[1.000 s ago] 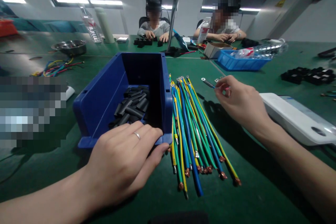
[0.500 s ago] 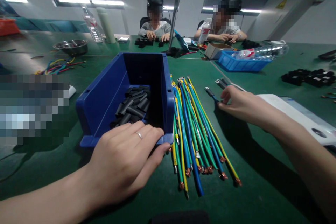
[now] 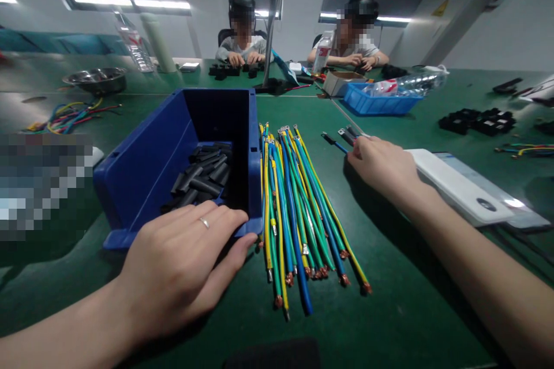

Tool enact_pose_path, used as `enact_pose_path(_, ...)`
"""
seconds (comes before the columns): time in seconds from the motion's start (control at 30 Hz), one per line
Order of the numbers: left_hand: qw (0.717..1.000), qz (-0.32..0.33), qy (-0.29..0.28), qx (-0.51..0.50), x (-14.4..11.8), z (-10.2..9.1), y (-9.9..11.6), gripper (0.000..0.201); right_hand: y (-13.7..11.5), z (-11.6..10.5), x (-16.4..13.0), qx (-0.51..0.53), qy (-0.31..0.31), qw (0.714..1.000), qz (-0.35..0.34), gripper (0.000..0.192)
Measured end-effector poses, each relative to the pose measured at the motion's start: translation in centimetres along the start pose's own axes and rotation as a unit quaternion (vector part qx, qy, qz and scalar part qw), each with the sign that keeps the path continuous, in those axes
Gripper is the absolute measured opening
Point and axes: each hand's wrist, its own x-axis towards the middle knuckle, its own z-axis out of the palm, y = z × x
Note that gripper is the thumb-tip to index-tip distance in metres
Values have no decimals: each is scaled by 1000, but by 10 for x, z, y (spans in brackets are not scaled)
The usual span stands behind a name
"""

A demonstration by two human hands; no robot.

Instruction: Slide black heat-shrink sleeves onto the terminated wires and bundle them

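My left hand (image 3: 186,265) is closed over the front lip of a dark blue plastic bin (image 3: 147,167), with the thumb outside its right corner. Inside the bin lies a heap of short black sleeves (image 3: 203,176). To the right of the bin, a bundle of cut cables (image 3: 298,207) in yellow, green and blue lies lengthwise, with bare copper at the near ends and metal lugs on several far ends. Farther right, my right hand (image 3: 381,164) has its fingers closed at a blue cable (image 3: 340,146) with a black sleeve and lug. Other sleeved cable ends (image 3: 348,134) lie just beyond; the fingertips are partly hidden.
A white power bank (image 3: 459,187) and a phone lie beside my right forearm. Behind are a light blue tray (image 3: 381,101) with a bottle, black blocks (image 3: 476,121), and a metal bowl (image 3: 97,79). Two people sit across the table (image 3: 415,311).
The view has swung slightly right, so most things sit farther left. My right hand has turned at the wrist over the sleeved cables. My left hand stays on the bin.
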Motion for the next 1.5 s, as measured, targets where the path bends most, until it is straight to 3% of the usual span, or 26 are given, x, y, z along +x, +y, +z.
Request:
enact_pose_path(0.3,1000,2,-1,1,0,2,0,16,15,1,3,11,-19,998,57,41)
enact_pose_path(0.5,1000,7,1,6,0,1,-1,17,17,8,4,26,38,998,45,60)
enact_pose_path(0.67,1000,6,0,2,0,2,-1,17,16,22,9,-4,58,998,3,51)
enact_pose_path(0.97,1000,-5,-9,2,-4,1,0,17,19,34,17,12,69,997,28,40)
enact_pose_path(1.5,1000,-1,-3,5,-4,2,-1,18,20,24,15,28,55,997,54,36)
